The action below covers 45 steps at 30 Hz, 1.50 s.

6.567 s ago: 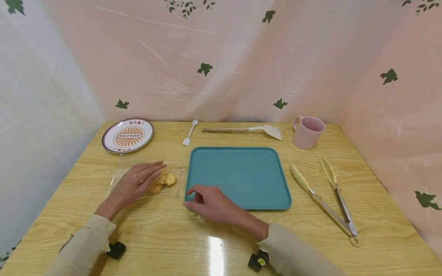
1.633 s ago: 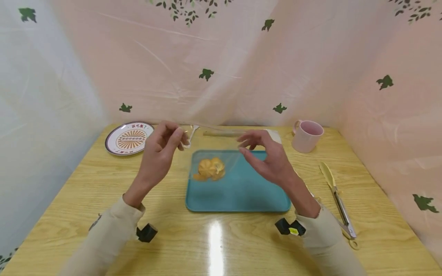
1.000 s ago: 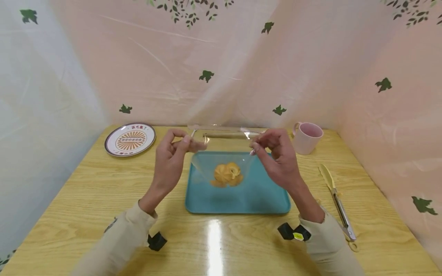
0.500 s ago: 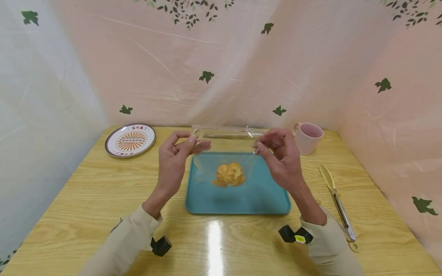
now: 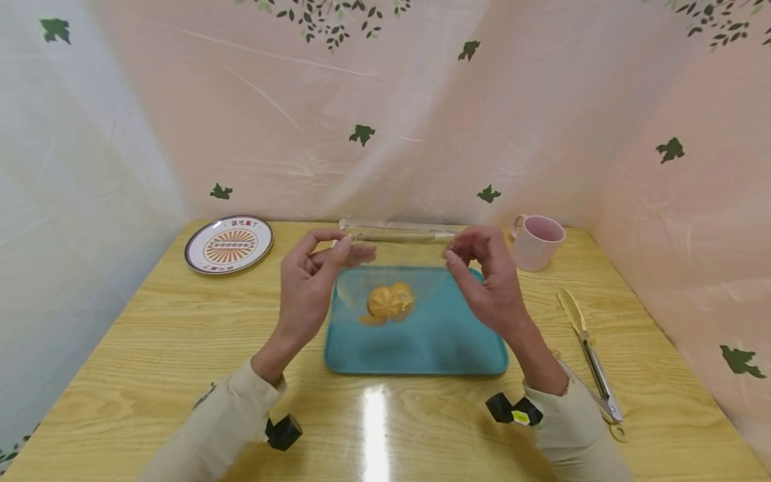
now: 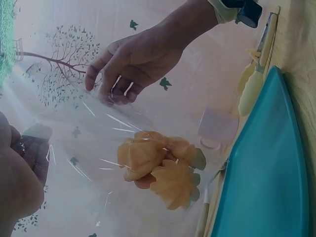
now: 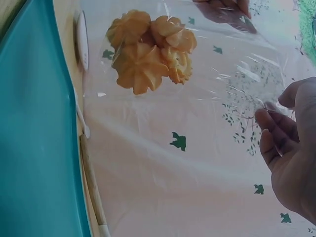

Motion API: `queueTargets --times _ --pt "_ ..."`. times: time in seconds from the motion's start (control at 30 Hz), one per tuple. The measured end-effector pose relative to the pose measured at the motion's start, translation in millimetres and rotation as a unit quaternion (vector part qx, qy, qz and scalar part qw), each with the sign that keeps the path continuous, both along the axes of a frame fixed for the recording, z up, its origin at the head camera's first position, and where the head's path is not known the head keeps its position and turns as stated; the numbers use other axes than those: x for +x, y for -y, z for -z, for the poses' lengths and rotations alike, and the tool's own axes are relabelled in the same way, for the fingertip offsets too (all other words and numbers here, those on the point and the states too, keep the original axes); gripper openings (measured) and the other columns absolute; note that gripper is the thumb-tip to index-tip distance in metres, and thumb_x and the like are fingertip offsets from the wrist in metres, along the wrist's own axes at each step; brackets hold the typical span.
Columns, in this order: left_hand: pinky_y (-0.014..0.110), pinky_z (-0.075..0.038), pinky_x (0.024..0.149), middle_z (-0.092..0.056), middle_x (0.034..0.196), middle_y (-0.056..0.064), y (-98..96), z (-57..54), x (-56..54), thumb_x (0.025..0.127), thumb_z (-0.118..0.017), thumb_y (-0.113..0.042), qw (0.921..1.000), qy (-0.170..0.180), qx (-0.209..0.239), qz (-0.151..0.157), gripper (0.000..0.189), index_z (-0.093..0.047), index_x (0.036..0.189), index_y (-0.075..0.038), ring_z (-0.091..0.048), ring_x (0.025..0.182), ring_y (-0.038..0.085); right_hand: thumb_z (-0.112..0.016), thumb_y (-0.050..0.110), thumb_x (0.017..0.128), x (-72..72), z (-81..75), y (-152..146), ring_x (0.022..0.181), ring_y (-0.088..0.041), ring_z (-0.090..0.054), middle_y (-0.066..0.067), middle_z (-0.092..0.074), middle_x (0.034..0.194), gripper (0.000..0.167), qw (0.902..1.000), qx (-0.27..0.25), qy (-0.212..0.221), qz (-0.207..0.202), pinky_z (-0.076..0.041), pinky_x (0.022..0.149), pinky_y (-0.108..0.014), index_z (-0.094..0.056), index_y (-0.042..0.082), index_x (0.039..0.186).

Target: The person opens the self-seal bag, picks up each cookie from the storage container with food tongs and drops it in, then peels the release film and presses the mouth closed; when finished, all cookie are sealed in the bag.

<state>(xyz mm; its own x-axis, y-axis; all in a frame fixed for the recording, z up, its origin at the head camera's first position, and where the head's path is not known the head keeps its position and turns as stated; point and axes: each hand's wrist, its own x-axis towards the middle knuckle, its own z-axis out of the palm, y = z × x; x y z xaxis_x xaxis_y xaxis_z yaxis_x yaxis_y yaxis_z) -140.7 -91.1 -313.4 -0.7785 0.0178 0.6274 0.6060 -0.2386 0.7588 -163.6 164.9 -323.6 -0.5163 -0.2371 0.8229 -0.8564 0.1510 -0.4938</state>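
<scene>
A clear plastic bag (image 5: 352,294) hangs above the teal tray (image 5: 415,355), with several golden, ridged cookies (image 5: 391,301) gathered at its bottom. My left hand (image 5: 310,281) pinches the bag's upper left side between thumb and index finger. On the opposite side, my right hand (image 5: 488,281) holds the upper right edge with bent fingertips. The left wrist view shows the film stretching from the right hand (image 6: 143,59) down to the cookies (image 6: 158,168), clear of the tray. In the right wrist view, part of the left hand (image 7: 224,12) shows behind the film.
A patterned plate (image 5: 229,244) lies at the back left. Behind the bag is a wooden-handled spatula (image 5: 397,235), and a small white spoon (image 7: 81,118) shows in the right wrist view. A pink mug (image 5: 536,244) and tongs (image 5: 593,355) are at the right.
Earlier the bag lay flat on the table left of the tray; it is now lifted over the tray between both hands. In the last half second the cookies have swung slightly left.
</scene>
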Motion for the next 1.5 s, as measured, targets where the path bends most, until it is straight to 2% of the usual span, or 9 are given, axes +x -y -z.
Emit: queueTargets --times 0.13,0.27,0.37,0.53,0.63,0.73,0.9,1.2,1.5 --pt "0.043 -0.058 0.093 -0.079 0.097 0.012 -2.5 -1.1 1.1 0.105 -0.057 -0.002 0.9999 -0.012 -0.004 -0.002 0.009 -0.064 0.11 0.0 -0.077 0.09 0.026 -0.064 -0.008 0.095 0.8 -0.7 1.1 0.087 -0.016 -0.06 -0.018 -0.065 0.098 0.024 0.9982 0.014 -0.016 0.057 -0.046 0.073 -0.024 -0.05 -0.011 0.115" --pt "0.041 -0.058 0.094 -0.079 0.096 0.011 -5.1 -0.1 1.5 0.104 -0.058 0.001 0.9998 -0.019 -0.01 -0.003 0.011 -0.062 0.11 0.009 -0.077 0.089 0.025 -0.064 0.009 0.097 1.4 -3.2 6.1 0.092 -0.025 -0.06 -0.019 -0.064 0.103 0.025 0.9884 0.011 -0.072 0.133 -0.045 0.077 -0.031 -0.056 -0.01 0.112" --pt "0.041 -0.058 0.095 -0.079 0.096 0.012 -6.4 1.9 2.0 0.104 -0.059 0.0 0.9994 -0.022 -0.023 -0.01 0.012 -0.063 0.111 0.009 -0.077 0.088 0.025 -0.064 0.018 0.098 3.2 -8.4 13.5 0.097 -0.035 -0.059 -0.023 -0.062 0.106 0.027 0.9719 0.022 -0.144 0.185 -0.045 0.08 -0.041 -0.062 -0.008 0.107" --pt "0.04 -0.059 0.092 -0.077 0.097 0.019 -7.9 5.9 2.4 0.104 -0.059 0.0 0.9981 -0.026 -0.047 -0.028 0.016 -0.066 0.117 0.007 -0.077 0.089 0.023 -0.067 0.017 0.099 11.4 -20.2 32.3 0.092 -0.043 -0.055 -0.022 -0.064 0.104 0.02 0.9343 0.09 -0.255 0.233 -0.043 0.078 -0.055 -0.07 -0.002 0.102" --pt "0.041 -0.059 0.091 -0.077 0.098 0.02 -9.5 7.2 2.9 0.104 -0.059 0.002 0.9983 -0.022 -0.047 -0.026 0.02 -0.067 0.12 0.009 -0.077 0.091 0.023 -0.069 0.014 0.098 15.4 -26.5 43.6 0.089 -0.041 -0.056 -0.018 -0.065 0.102 0.014 0.9165 0.139 -0.289 0.239 -0.043 0.073 -0.053 -0.073 0.001 0.102" --pt "0.04 -0.059 0.092 -0.078 0.098 0.017 -11.3 7.5 4.1 0.103 -0.06 0.001 0.9987 -0.015 -0.045 -0.019 0.022 -0.068 0.123 0.008 -0.077 0.093 0.025 -0.071 0.012 0.097 16.5 -31.7 52.5 0.09 -0.038 -0.059 -0.016 -0.066 0.1 0.012 0.9068 0.18 -0.303 0.231 -0.046 0.072 -0.051 -0.074 0.002 0.104" --pt "0.035 -0.059 0.09 -0.079 0.098 0.012 -13.5 7.5 6.5 0.103 -0.062 -0.001 0.9977 -0.003 -0.061 -0.031 0.024 -0.07 0.124 0.006 -0.076 0.096 0.025 -0.073 0.012 0.097 18.1 -40.7 60.3 0.092 -0.036 -0.063 -0.014 -0.069 0.1 0.013 0.9003 0.22 -0.298 0.228 -0.049 0.078 -0.051 -0.074 0.003 0.106" --pt "0.028 -0.059 0.079 -0.076 0.1 0.021 -14.3 9.2 7.2 0.102 -0.061 0.005 0.9971 -0.02 -0.068 -0.026 0.022 -0.069 0.12 0.011 -0.076 0.092 0.017 -0.072 0.012 0.099 19.1 -50.2 64.3 0.092 -0.032 -0.065 -0.012 -0.07 0.105 0.011 0.9007 0.261 -0.271 0.217 -0.051 0.082 -0.049 -0.074 0.004 0.106" --pt "0.024 -0.054 0.07 -0.077 0.098 0.019 -12.8 9.9 9.3 0.101 -0.062 0.004 0.9949 -0.026 -0.091 -0.037 0.023 -0.07 0.122 0.009 -0.076 0.091 0.019 -0.079 0.011 0.094 14.8 -51.0 64.7 0.093 -0.033 -0.061 -0.012 -0.067 0.101 0.011 0.8916 0.27 -0.308 0.193 -0.053 0.075 -0.046 -0.072 0.003 0.099"
